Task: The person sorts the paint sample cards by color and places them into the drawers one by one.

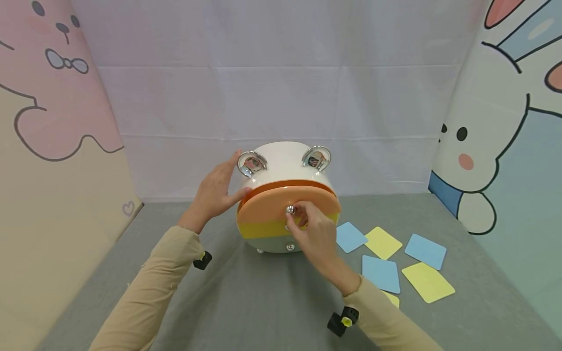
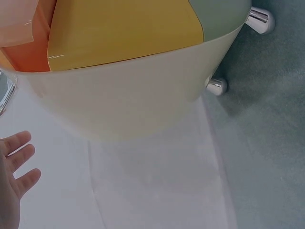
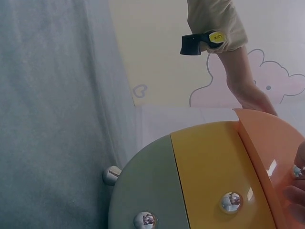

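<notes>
Mid-frame, the right hand (image 1: 315,235) pinches the knob (image 1: 290,209) on the white box's (image 1: 283,163) jutting orange drawer (image 1: 263,205); the left hand (image 1: 215,189), spread, braces the box. Straight, level movement should avoid jamming.

Wears creased tan sleeves (image 1: 147,292), 8 and 5 o'clock, head view. Also wears boxy black wrist cameras (image 1: 337,325); yellow label (image 3: 217,37), dark-lettered, 1 o'clock, right wrist view.
</notes>
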Motion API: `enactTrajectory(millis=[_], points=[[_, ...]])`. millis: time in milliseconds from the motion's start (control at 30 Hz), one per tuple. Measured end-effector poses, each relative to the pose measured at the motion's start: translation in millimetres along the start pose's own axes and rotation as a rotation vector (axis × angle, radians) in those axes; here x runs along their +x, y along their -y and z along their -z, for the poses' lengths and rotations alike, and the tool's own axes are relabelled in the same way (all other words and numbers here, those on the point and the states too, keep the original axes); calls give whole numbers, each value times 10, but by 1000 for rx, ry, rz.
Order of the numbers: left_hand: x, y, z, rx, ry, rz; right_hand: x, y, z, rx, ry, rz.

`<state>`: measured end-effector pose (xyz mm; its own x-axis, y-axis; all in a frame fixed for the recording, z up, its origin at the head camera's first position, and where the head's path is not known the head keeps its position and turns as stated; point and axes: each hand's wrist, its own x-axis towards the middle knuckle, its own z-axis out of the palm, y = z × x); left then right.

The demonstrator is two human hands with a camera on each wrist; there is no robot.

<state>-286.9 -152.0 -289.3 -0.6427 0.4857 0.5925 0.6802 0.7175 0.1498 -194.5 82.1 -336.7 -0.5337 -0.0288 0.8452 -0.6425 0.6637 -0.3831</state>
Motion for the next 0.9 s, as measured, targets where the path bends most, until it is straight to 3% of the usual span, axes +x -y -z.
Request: enactTrajectory(millis=[900], points=[[8,-30,20,-26,36,55,64,-123,-132,-47,-50,49]])
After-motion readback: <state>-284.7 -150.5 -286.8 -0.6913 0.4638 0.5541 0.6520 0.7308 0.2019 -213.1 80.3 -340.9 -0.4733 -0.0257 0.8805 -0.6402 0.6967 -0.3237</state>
